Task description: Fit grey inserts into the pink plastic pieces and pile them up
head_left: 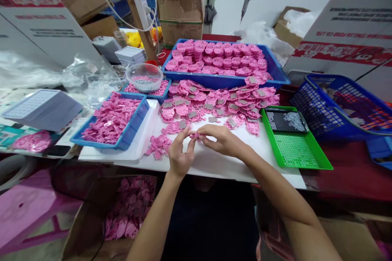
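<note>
- A small pink piece (195, 135) is held in midair, just above the near part of a white work surface (220, 167), pinched between the fingertips of both hands.
- By the left hand (180, 155), the piece is gripped at its left end; thumb and forefinger are closed on it, and it lies just beyond the fingertips, toward the right.
- By the right hand (223, 140), the piece is gripped from the other side, thumb and forefinger brought together; it lies at the fingertips, left of the palm.
- Just left of the left hand, a loose heap of small pink parts (159, 146) is spread on the surface.
- Beyond both hands, a wide pile of rounded pink pieces (182, 108), many bearing grey rectangles, is heaped against a large blue tray (199, 79), in which more rounded pink pieces are stacked in rows.
- Farther left, a blue bin (128, 139) is filled with slender pink parts.
- Well to the right, a green tray (317, 159) is seen, with a black perforated tray (277, 121) set in its far end.
</note>
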`<state>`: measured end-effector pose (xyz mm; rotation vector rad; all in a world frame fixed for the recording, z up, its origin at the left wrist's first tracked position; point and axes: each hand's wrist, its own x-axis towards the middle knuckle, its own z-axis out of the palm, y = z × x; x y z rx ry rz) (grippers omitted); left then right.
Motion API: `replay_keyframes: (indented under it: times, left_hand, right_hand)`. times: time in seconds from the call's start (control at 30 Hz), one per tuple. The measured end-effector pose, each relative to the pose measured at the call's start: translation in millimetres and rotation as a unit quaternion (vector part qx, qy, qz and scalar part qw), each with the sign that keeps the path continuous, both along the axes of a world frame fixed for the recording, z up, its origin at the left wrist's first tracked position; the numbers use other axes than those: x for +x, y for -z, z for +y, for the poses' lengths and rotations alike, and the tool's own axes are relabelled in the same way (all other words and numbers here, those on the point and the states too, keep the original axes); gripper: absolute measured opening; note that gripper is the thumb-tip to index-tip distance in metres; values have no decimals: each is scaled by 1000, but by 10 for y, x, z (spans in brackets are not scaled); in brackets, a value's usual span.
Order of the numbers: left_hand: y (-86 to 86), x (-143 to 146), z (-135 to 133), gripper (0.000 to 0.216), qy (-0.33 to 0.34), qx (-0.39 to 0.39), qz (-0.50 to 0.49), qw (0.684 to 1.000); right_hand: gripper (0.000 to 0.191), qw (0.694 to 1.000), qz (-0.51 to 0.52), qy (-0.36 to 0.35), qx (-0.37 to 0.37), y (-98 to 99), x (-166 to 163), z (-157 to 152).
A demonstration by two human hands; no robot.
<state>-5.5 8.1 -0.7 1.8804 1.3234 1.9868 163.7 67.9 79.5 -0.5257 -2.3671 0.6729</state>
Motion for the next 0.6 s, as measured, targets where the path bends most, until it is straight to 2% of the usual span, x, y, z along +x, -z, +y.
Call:
replay_keyframes:
  times: [0.1, 0.17, 0.3, 0.4, 0.47, 0.5, 0.53, 0.6]
  left_hand:
    - [-37, 22, 24, 70, -9, -46, 10, 999]
    - [-64, 30, 13, 60, -15, -67, 38, 997]
    - [-98, 51, -62, 32, 17, -78, 145, 986]
    - [-115, 80, -105, 30, 56, -78, 221, 971]
    - [-123, 96, -109, 27, 66, -87, 245, 963]
    - [-126, 101, -104, 26, 66, -92, 247, 962]
    - [-126, 104, -97, 25, 62, -97, 243, 963]
    - [-119, 105, -81, 24, 47, -105, 223, 968]
  right_hand:
    - [17, 993, 13, 102, -60, -152, 46, 293]
    - [18, 975, 19, 208, -77, -264, 112, 636]
    - [21, 905, -87, 411, -72, -418, 234, 1357]
    - [17, 854, -175, 489, -8, -422, 205, 1569]
    - [20, 841, -205, 496, 68, -359, 124, 1500]
    - [23, 845, -222, 475, 105, -307, 74, 1420]
    - [25, 857, -244, 432, 136, -242, 21, 1323]
    - [22, 903, -275, 292, 153, -83, -86, 1112]
